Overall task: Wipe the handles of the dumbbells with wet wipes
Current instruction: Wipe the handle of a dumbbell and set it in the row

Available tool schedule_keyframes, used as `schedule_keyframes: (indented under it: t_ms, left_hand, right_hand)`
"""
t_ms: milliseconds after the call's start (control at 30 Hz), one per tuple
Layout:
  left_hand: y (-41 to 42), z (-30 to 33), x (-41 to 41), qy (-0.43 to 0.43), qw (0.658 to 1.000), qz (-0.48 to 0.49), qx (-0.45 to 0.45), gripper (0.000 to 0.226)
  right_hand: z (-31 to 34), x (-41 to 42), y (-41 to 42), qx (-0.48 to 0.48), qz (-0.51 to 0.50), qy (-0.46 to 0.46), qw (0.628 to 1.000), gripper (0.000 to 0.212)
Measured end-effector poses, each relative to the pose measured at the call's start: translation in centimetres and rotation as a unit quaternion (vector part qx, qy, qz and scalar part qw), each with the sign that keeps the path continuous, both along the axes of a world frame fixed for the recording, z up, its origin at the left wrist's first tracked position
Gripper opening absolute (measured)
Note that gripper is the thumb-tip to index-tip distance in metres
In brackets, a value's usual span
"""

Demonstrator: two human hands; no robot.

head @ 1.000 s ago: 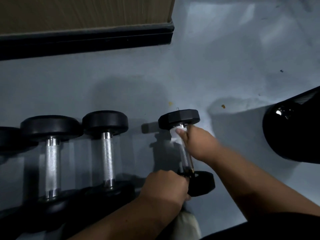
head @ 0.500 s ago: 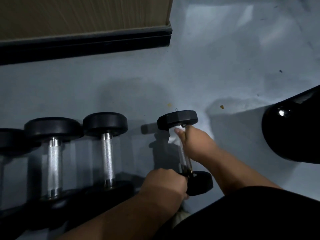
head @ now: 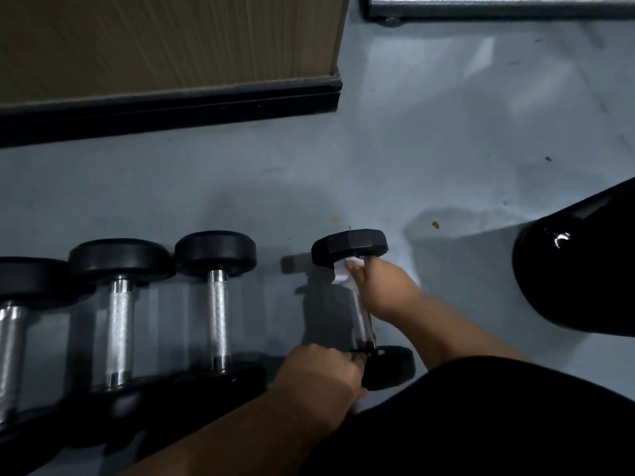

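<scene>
A small hex dumbbell (head: 348, 247) lies on the grey floor, its chrome handle (head: 362, 321) running toward me. My right hand (head: 381, 290) grips a white wet wipe (head: 342, 274) around the far end of the handle, just under the far head. My left hand (head: 323, 371) holds the near black head (head: 391, 367) from the left side. Three larger round-headed dumbbells (head: 216, 304) lie in a row to the left, chrome handles bare.
A wooden panel with a black base strip (head: 171, 108) runs along the back left. A glossy black rounded object (head: 580, 273) sits at the right. A metal frame bar (head: 498, 5) lies at the top right. My dark-clothed leg (head: 481, 424) fills the lower right.
My right hand has slid with the wipe up the handle toward the far head. My left hand stays on the near head. The view shifted slightly.
</scene>
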State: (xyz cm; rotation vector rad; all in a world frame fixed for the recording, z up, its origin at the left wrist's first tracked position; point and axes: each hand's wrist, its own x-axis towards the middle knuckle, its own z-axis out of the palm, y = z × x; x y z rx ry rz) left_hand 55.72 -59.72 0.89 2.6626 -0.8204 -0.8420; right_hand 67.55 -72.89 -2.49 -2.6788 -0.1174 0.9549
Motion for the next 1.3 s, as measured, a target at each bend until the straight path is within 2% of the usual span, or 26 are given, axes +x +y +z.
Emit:
schedule_keyframes:
  t_ms: [67,133,200,267,333,433,567,667,733,800,867,933,967,1033,1100,1200,1300]
  left_hand:
    - [0.6,-0.4,-1.0,0.001,0.999,0.015,-0.032,0.057]
    - [0.8,-2.2,-2.1,-0.060,0.995,-0.012,-0.074,0.053]
    - [1.4,-3.2,-1.4,-0.088,0.990,-0.063,-0.090,0.062]
    - [2.4,-3.6,-0.1,-0.155,0.976,-0.113,-0.103,0.071]
    - [3.2,-3.2,1.7,-0.177,0.969,-0.133,-0.110,0.076]
    - [3.8,-3.2,3.7,-0.194,0.961,-0.139,-0.139,0.063]
    - [4.7,-3.0,6.2,-0.201,0.951,-0.085,-0.219,0.041]
    - [4.0,-3.7,7.3,-0.220,0.946,-0.093,-0.219,0.037]
    - [2.9,-5.1,7.4,-0.170,0.955,-0.074,-0.232,0.039]
    - [2.2,-6.7,7.5,-0.171,0.949,-0.102,-0.245,0.044]
    - [1.9,-7.8,7.4,-0.197,0.930,-0.162,-0.266,0.035]
    - [1.7,-8.6,7.8,-0.204,0.918,-0.169,-0.295,0.025]
    - [1.6,-8.7,8.3,-0.202,0.915,-0.173,-0.302,0.021]
    - [1.5,-8.8,9.1,-0.201,0.915,-0.185,-0.297,0.024]
    - [2.1,-9.4,10.5,-0.229,0.911,-0.173,-0.295,0.035]
    - [2.1,-9.5,10.8,-0.259,0.912,-0.128,-0.289,0.040]
    - [1.6,-9.4,8.4,-0.253,0.900,-0.171,-0.310,0.025]
  right_hand:
    - [0.7,-2.0,-0.7,0.009,0.008,0.023,1.000,0.033]
    - [1.7,-4.4,-1.7,0.013,0.055,0.055,0.997,0.029]
    - [1.7,-5.0,-2.6,0.012,0.077,0.074,0.994,0.032]
    - [1.0,-3.8,-2.8,0.009,0.069,0.069,0.995,0.032]
    - [0.3,-2.4,-2.3,0.016,0.048,0.036,0.998,0.029]
    - [-0.4,-2.2,-1.8,0.064,-0.021,-0.017,0.998,0.027]
    - [-0.3,-4.7,-2.9,0.085,-0.041,0.000,0.995,0.025]
    - [-0.8,-5.3,-3.6,0.144,-0.113,-0.024,0.983,0.030]
    - [-1.0,-5.5,-3.8,0.181,-0.140,-0.034,0.973,0.024]
    - [-0.7,-6.1,-4.2,0.227,-0.179,-0.029,0.957,0.018]
    - [-0.5,-7.2,-5.0,0.251,-0.210,-0.009,0.945,0.015]
    - [-0.4,-8.9,-5.8,0.248,-0.241,-0.006,0.938,0.012]
    - [-0.3,-10.0,-6.2,0.229,-0.250,-0.034,0.940,0.011]
    - [0.4,-12.2,-7.0,0.191,-0.203,-0.152,0.948,0.012]
    - [0.8,-14.3,-7.6,0.207,-0.091,-0.221,0.949,0.020]
    - [0.7,-15.3,-8.5,0.196,-0.016,-0.231,0.953,0.041]
    - [1.4,-14.0,-8.8,0.177,0.041,-0.215,0.960,0.044]
